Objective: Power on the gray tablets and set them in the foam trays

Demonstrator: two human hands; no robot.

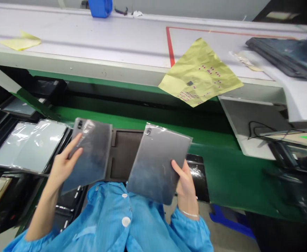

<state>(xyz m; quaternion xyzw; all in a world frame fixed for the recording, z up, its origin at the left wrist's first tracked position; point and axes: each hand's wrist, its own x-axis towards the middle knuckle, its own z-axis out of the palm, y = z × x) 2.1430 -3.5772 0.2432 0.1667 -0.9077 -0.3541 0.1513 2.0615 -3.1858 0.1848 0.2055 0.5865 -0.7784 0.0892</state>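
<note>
1. Two bagged tablets are held up in the air, one in each hand, above a dark tray [124, 154] with a square recess. Glare on the plastic makes it hard to tell whether they are whole tablets or only back covers.
2. The left hand [63, 166] is grasping the left tablet [93, 150] by its lower left edge, with the fingers spread across the bag. The tablet leans, its lens corner pointing up and away.
3. The right hand [186, 185] is grasping the right tablet [155, 164] at its lower right edge, thumb on the face and the other fingers behind. A thin bracelet [188, 213] circles that wrist.
4. Edge holds like these suit slick bags. A firm pinch should stop a tablet sliding inside its plastic, and fingers kept off the lens corner leave that end unpressed. Holding each tablet level over the tray would lower the risk of knocking its rim.
5. More bagged tablets [30, 145] lie in a row of trays at left, and a green belt [216, 164] runs beyond the hands.
6. Above the belt, a yellow sheet [199, 73] with red dots hangs over the edge of the tabletop [90, 38]. A blue bin [100, 7] sits at the far side.
</note>
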